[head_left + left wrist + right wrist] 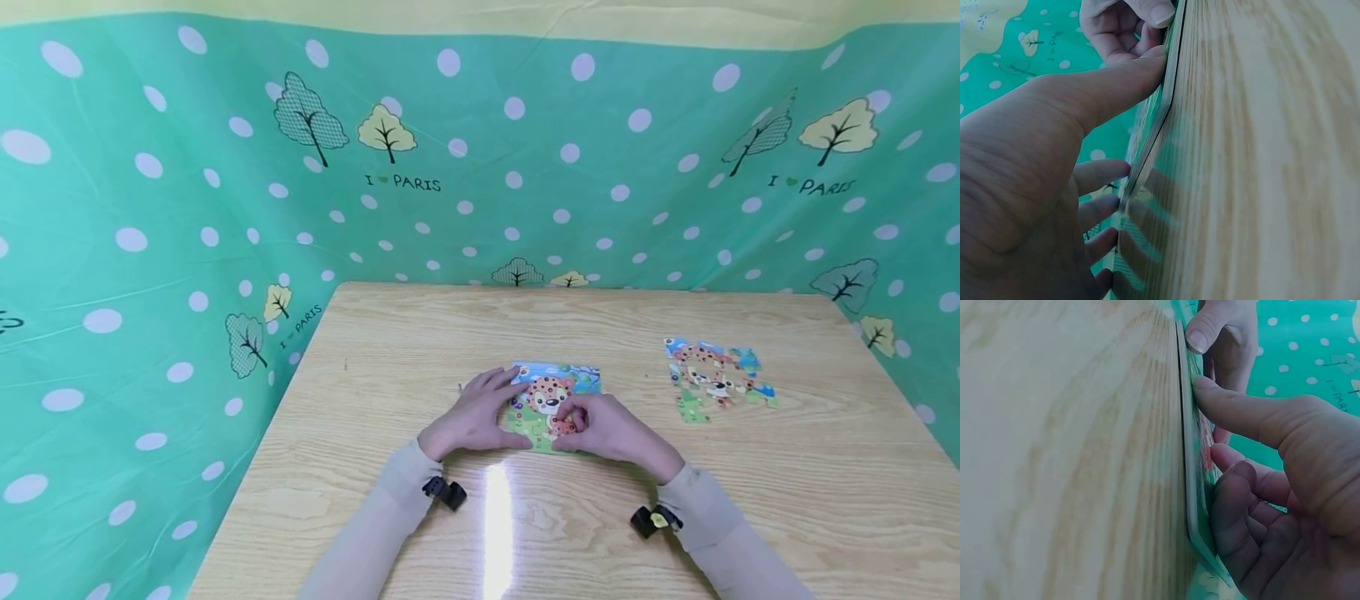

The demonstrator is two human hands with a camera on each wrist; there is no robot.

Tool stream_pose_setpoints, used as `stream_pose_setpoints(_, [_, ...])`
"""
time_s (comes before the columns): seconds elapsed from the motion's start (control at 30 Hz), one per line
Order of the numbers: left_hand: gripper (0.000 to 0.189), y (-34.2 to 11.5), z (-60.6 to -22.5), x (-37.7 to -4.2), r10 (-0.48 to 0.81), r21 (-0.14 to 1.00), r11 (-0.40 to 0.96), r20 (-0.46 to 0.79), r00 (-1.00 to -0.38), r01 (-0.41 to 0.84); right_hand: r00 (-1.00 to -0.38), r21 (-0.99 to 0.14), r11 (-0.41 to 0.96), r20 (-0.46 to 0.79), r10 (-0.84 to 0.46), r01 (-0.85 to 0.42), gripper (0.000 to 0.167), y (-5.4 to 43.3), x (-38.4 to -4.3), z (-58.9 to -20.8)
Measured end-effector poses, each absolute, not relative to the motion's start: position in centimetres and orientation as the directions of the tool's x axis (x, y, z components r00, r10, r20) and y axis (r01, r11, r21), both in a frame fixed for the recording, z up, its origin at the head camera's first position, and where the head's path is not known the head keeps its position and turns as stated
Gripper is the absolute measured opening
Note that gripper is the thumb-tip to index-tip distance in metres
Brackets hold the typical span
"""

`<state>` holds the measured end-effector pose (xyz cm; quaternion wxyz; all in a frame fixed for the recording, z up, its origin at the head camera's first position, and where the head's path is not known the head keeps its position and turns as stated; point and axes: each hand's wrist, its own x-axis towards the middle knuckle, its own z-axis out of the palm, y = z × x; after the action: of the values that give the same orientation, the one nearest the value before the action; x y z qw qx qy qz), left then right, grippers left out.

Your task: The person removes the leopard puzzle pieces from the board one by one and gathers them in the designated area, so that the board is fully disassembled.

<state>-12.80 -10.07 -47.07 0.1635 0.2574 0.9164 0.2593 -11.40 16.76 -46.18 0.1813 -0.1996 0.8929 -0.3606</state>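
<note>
A flat puzzle board [540,383] printed with a spotted leopard cub lies on the table. My left hand [480,412] spans its left side, fingers spread along the far left and thumb on the near edge; the thin board edge shows beside this hand [1029,156] in the left wrist view. Over the lower right of the board, my right hand [611,429] has its thumb and index finger about a small orange-red puzzle piece [562,427], partly hidden. Its other fingers are curled, as the right wrist view of this hand [1272,481] shows.
Several loose puzzle pieces [693,404] with leopard and grass prints lie in a loose cluster to the right of the board. The wooden table [375,350] meets a green dotted cloth [510,183] at its back and left.
</note>
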Motion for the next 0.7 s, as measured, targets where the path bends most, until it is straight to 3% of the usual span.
stream_pose_setpoints(0.7, [0.098, -10.12, -47.40, -13.03, 0.566, 0.560, 0.726, -0.156, -0.810, 0.399, -0.849, -0.752, 0.622, -0.170, -0.501, -0.217, 0.032, 17.25, -11.79, -46.73])
